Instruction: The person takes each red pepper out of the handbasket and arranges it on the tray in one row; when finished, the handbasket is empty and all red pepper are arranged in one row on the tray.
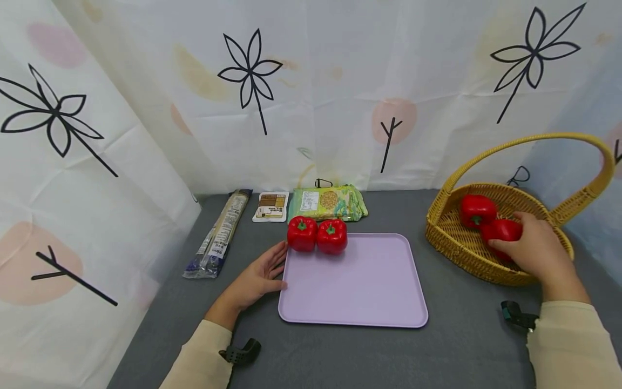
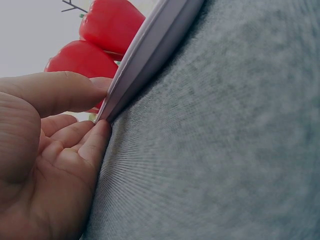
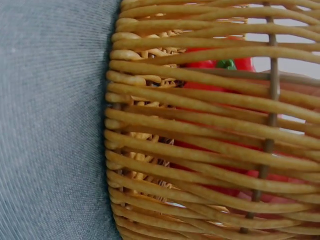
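- Head view: right of the lilac tray [image 1: 359, 286], the right hand [image 1: 539, 246] grasps the nearer red bell pepper [image 1: 502, 232] inside the wicker basket [image 1: 452, 246]. Its glossy skin might slip, or the arched handle [image 1: 527, 139] could catch the hand and tip the basket.
- Same view: two red bell peppers [image 1: 332, 237] stand side by side at the tray's far-left corner; a jolt could roll one over the low rim.
- Around the tray lies a dark grey tabletop [image 1: 340, 356]; beyond it, a green packet [image 1: 328, 202] and a pale leaf-printed curtain [image 1: 340, 65].
- Left wrist view: the left hand [image 2: 55, 150] touches the tray's edge, fingers uncurled; uneven pressure could skid the tray.
- Right wrist view: basket weave, right of the tray, mostly hides the grip; the surface looks finely ribbed.
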The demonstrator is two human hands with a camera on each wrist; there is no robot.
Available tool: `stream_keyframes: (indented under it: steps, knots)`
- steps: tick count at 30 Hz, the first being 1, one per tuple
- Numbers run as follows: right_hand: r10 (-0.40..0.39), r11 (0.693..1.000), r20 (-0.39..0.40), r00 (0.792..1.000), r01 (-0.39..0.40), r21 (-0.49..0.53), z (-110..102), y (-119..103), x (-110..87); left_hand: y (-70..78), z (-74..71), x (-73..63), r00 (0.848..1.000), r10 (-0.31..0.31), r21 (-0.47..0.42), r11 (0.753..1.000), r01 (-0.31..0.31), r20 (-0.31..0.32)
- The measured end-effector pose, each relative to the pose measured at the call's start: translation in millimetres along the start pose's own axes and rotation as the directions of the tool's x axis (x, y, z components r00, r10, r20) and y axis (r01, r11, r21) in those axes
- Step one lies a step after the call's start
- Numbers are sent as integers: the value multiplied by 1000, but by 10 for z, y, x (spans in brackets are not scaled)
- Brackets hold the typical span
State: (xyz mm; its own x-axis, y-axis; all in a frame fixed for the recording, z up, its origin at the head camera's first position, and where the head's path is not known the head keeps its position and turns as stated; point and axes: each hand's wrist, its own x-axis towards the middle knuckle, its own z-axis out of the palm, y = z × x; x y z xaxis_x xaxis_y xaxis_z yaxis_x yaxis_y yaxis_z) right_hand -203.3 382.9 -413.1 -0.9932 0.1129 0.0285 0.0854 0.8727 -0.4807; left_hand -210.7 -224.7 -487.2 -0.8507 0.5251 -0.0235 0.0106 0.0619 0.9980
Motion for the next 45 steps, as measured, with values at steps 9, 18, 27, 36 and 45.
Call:
stream_keyframes:
  steps: [9,18,27,36,45]
  knots:
    - [2,997,-24,1000,0,76,-10,-43,-59,-5,1,-9,1000,8,-3,1000,-8,-2]
    - [-14,960,-23,1000,20,278,-95,-55,-120,-7,4,-6,1000,-9,2,1000,9,-3]
    - [-37,935,-82,996,63,348,-103,-97,-143,19,14,-17,1000,-10,2,1000,10,-4]
    - [-89,899,-111,990,128,418,-82,-222,-159,31,12,-23,1000,-3,12,1000,3,0]
    - [-166,844,-146,975,217,491,-125,-390,-229,10,1,-19,1000,8,8,1000,-8,7]
